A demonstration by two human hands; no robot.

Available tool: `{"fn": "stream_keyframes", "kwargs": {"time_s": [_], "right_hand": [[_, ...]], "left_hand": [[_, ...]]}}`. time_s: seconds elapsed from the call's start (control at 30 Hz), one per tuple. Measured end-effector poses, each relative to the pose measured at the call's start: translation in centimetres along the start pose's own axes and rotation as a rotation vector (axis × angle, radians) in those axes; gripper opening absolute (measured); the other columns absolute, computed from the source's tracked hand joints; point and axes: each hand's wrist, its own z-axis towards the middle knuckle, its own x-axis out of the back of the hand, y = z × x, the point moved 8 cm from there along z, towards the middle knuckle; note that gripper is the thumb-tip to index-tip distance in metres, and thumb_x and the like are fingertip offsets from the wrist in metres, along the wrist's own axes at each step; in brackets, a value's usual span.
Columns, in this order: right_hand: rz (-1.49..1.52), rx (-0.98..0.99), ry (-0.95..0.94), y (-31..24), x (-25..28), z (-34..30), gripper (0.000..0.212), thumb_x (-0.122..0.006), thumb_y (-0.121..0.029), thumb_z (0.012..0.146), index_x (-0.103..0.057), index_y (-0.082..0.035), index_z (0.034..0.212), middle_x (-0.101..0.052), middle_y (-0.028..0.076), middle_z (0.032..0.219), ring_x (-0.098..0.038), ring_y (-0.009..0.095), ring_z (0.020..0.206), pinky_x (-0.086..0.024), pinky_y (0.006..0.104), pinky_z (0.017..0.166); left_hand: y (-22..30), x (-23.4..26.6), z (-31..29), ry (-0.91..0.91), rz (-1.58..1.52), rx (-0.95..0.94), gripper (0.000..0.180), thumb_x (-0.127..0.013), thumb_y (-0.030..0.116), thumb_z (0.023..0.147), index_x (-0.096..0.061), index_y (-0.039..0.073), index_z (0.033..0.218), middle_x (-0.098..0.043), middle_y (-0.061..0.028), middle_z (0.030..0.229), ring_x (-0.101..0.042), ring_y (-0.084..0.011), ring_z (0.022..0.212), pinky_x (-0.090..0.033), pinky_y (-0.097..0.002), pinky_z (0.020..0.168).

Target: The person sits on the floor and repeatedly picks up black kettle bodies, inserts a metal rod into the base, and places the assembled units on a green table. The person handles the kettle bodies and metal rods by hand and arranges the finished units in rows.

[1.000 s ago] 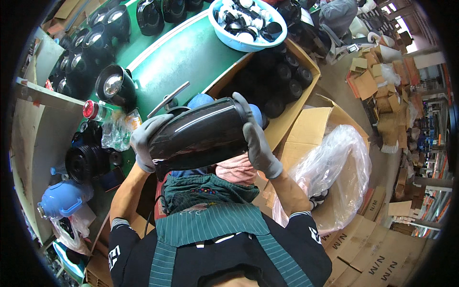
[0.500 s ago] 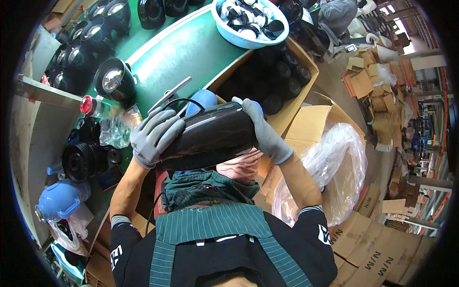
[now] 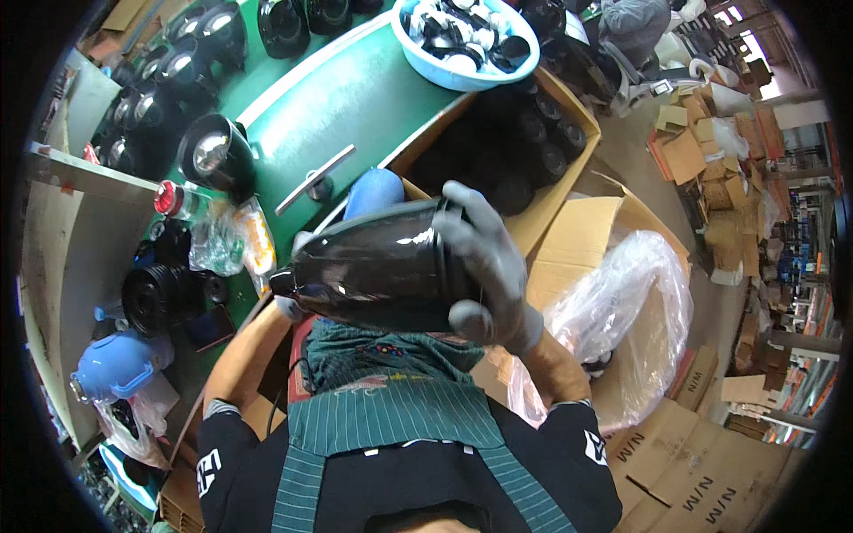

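Holds a glossy black vessel on its side at the centre of the frame, spout end toward the left and rimmed end toward the right; grips the rimmed end with the grey-gloved right hand, fingers curled around it, thumb toward the lower edge, partly blurred; has the grey-gloved left hand at the spout end, mostly hidden behind the vessel, too covered to tell how the fingers close; wears a striped green apron at lower centre; faces a green table, with a metal bar near the vessel, above and left of centre; seen farther left, a clear plastic bag, a red-lidded jar and a black pot; massed at upper left, more black vessels; set at top centre, a pale blue basin of small black and white parts; standing right of centre, a cardboard box of dark pieces, beside an open carton with clear plastic sheeting; visible at lower left, a blue jug.
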Motion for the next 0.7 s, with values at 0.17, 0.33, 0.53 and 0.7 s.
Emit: {"fn": "stream_keyframes", "kwargs": {"time_s": [0.17, 0.33, 0.53, 0.7], "right_hand": [[-0.054, 0.07, -0.079, -0.4, -0.1, -0.5, 0.082, -0.057, -0.078, 0.099, -0.064, -0.015, 0.152, -0.048, 0.033, 0.156, -0.053, 0.055, 0.14, -0.046, 0.0605, 0.115], [-0.089, 0.147, -0.09, -1.4, 0.3, -0.9, 0.076, -0.061, -0.075, 0.099, -0.066, -0.018, 0.149, -0.048, 0.032, 0.156, -0.053, 0.054, 0.14, -0.045, 0.0636, 0.115], [-0.038, 0.25, -0.322, -5.6, -1.8, 0.5, 0.063, -0.074, -0.066, 0.088, -0.072, -0.029, 0.138, -0.057, 0.026, 0.147, -0.06, 0.05, 0.133, -0.047, 0.0665, 0.11], [0.025, 0.468, -0.372, -7.7, -3.7, -0.1, 0.069, -0.076, -0.053, 0.092, -0.055, -0.025, 0.152, -0.057, 0.025, 0.145, -0.057, 0.046, 0.138, -0.036, 0.071, 0.119]], "left_hand": [[-0.7, -1.8, -0.4, -0.139, -0.108, 0.091, 0.051, -0.061, 0.018, 0.112, -0.052, 0.002, 0.16, -0.059, -0.0192, 0.157, -0.066, -0.0293, 0.135, -0.058, -0.0437, 0.112], [-1.5, -6.7, -0.2, -0.244, -0.026, 0.225, 0.052, -0.061, 0.022, 0.113, -0.052, 0.002, 0.159, -0.06, -0.0198, 0.156, -0.067, -0.0294, 0.134, -0.059, -0.0427, 0.11], [-2.6, -17.2, -3.1, -0.424, 0.344, 0.114, 0.05, -0.063, 0.021, 0.111, -0.055, 0.0, 0.156, -0.063, -0.0193, 0.151, -0.069, -0.0291, 0.13, -0.059, -0.0414, 0.109], [0.6, -20.4, -5.0, -0.434, 0.675, -0.144, 0.048, -0.064, 0.02, 0.11, -0.058, 0.0, 0.153, -0.066, -0.0188, 0.147, -0.07, -0.0289, 0.128, -0.059, -0.0404, 0.107]]}}
